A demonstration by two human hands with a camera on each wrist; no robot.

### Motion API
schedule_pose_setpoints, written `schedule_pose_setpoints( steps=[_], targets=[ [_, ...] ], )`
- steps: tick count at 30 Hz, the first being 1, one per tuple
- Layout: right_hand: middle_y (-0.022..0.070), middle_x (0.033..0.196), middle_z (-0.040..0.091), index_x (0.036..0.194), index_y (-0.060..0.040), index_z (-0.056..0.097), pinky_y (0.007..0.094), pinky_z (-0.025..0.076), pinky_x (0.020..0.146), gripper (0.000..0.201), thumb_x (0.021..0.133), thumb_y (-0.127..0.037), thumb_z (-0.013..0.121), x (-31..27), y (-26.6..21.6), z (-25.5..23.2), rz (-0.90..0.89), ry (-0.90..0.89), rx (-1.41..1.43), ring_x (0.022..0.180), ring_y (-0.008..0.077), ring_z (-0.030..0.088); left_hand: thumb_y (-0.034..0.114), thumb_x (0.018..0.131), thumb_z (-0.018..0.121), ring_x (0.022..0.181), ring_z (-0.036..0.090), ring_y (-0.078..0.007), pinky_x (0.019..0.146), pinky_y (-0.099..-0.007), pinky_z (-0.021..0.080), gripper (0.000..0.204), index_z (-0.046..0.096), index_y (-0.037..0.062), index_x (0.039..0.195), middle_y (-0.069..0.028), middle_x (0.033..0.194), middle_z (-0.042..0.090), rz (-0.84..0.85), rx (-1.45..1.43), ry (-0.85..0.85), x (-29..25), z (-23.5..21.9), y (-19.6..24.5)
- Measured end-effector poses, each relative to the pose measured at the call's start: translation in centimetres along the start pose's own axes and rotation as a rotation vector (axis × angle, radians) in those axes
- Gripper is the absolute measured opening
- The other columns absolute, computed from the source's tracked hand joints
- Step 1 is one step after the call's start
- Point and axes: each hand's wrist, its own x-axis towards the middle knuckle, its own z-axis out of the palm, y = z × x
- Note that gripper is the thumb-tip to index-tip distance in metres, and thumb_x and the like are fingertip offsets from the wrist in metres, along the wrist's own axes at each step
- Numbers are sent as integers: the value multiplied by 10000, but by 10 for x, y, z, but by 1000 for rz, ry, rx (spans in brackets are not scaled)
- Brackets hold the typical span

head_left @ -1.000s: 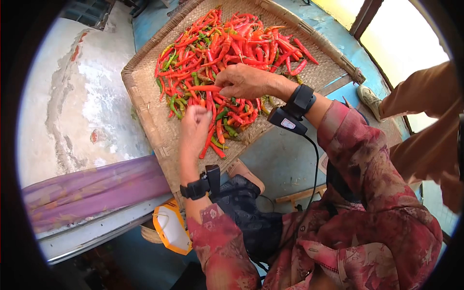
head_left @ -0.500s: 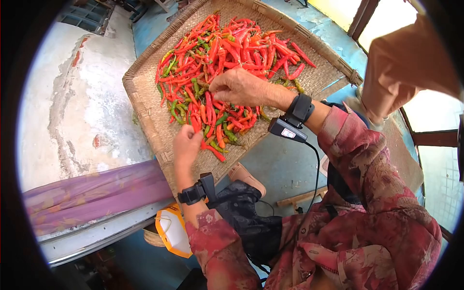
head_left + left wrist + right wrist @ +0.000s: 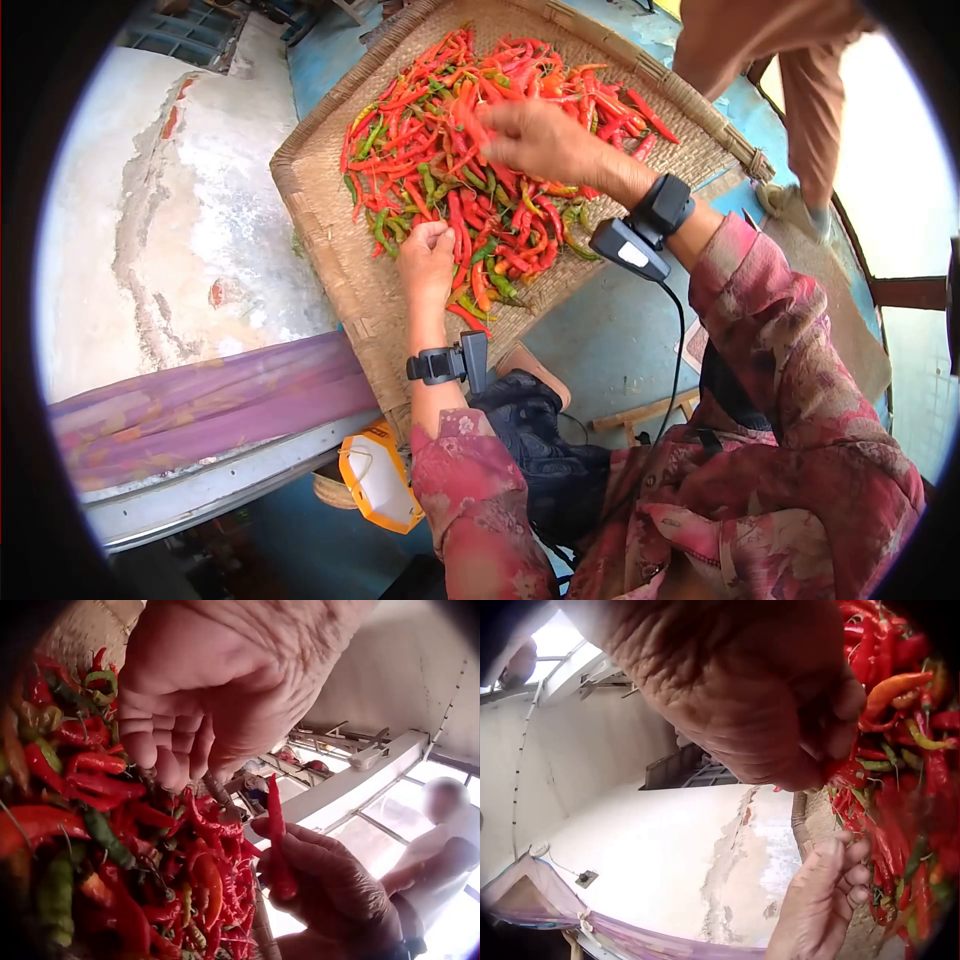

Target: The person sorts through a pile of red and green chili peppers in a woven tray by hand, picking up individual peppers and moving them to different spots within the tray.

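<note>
A heap of red and green chili peppers (image 3: 420, 165) lies on a woven bamboo tray (image 3: 330, 255). My right hand (image 3: 545, 145), blurred in the head view, is above the middle of the heap. In the left wrist view it pinches a red chili pepper (image 3: 277, 844) that points upward between thumb and fingers. At the heap's near left edge is my left hand (image 3: 427, 265). Its fingers (image 3: 169, 754) are curled toward the thumb, close over the peppers, and no pepper shows in them. From the right wrist view, the left thumb lies against the curled index finger.
A cracked plaster wall (image 3: 200, 230) and a purple cloth (image 3: 220, 400) flank the tray on the left. Below its near corner is a yellow-rimmed white container (image 3: 380, 480). Another person's legs (image 3: 810, 120) are beyond the right side. A cable (image 3: 680, 350) hangs from the right wrist camera.
My right hand has moved away from me over the heap, after being low among the peppers. My left hand dipped toward the near edge, then came back up. The other person's legs have shifted farther back.
</note>
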Motion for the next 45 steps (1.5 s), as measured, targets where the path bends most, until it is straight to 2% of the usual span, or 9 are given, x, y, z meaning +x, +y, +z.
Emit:
schedule_pose_setpoints(
  steps=[2, 6, 8, 18, 24, 32, 38, 42, 45],
  targets=[
    [119, 811, 637, 1085, 5, 552, 309, 487, 656, 323, 843, -201, 609, 8, -5, -11, 99, 86, 281, 730, 148, 603, 208, 793, 632, 753, 631, -298, 669, -367, 494, 278, 599, -1, 973, -152, 872, 656, 248, 575, 83, 6, 4, -18],
    [178, 739, 629, 963, -7, 603, 383, 502, 644, 284, 788, -230, 612, 3, 6, 1, -65, 286, 135, 713, 312, 631, 223, 746, 673, 846, 620, -342, 748, -404, 482, 345, 591, 4, 999, -183, 898, 648, 78, 806, 83, -2, 27, 16],
    [126, 841, 652, 1073, -14, 578, 325, 502, 683, 295, 853, -210, 593, -4, -1, 1, -145, 74, 25, 770, 193, 634, 228, 729, 691, 815, 628, -319, 731, -394, 485, 370, 589, 8, 1008, -173, 861, 649, 94, 785, 103, 7, 26, 3],
    [142, 692, 621, 886, -14, 634, 350, 491, 631, 157, 800, -143, 612, -15, -2, 31, -119, -29, 81, 671, 252, 624, 102, 811, 607, 644, 532, -100, 595, -253, 437, 119, 584, 0, 868, -32, 736, 591, 66, 68, 136, -18, -18, 11],
    [94, 617, 604, 797, 4, 626, 334, 473, 551, 300, 859, -281, 555, -22, -11, 60, 308, -344, 345, 577, 175, 593, 73, 837, 608, 637, 477, -47, 563, -190, 396, 115, 516, 20, 881, 7, 732, 529, 217, -188, 58, -51, 15, 43],
    [89, 663, 596, 934, 31, 611, 322, 473, 558, 262, 841, -211, 580, 9, 6, 25, 174, 4, 254, 659, 150, 600, 118, 818, 618, 664, 532, -101, 584, -248, 449, 198, 523, 35, 972, -32, 806, 576, 180, -29, -9, -24, 29, 30],
    [140, 731, 613, 1101, 50, 542, 336, 484, 624, 365, 850, -213, 577, 11, 9, 1, 132, 300, 153, 710, 172, 603, 94, 765, 638, 765, 569, -362, 699, -410, 463, 257, 570, 55, 1010, -170, 877, 564, 460, 706, 112, 1, 40, 17],
    [136, 731, 616, 1000, 7, 600, 344, 479, 622, 264, 805, -170, 615, -1, 1, 11, 26, 104, 59, 667, 222, 609, 195, 822, 578, 760, 581, -351, 667, -416, 451, 177, 599, 50, 923, -167, 807, 605, 379, 563, 189, 11, 38, 25],
    [135, 726, 620, 972, 6, 604, 345, 479, 615, 252, 783, -159, 628, -2, 5, 22, 29, 98, 79, 666, 228, 616, 251, 878, 538, 573, 488, -147, 551, -296, 392, 238, 555, 27, 798, -51, 619, 522, 209, 107, 249, 12, 20, 36]
  ],
)
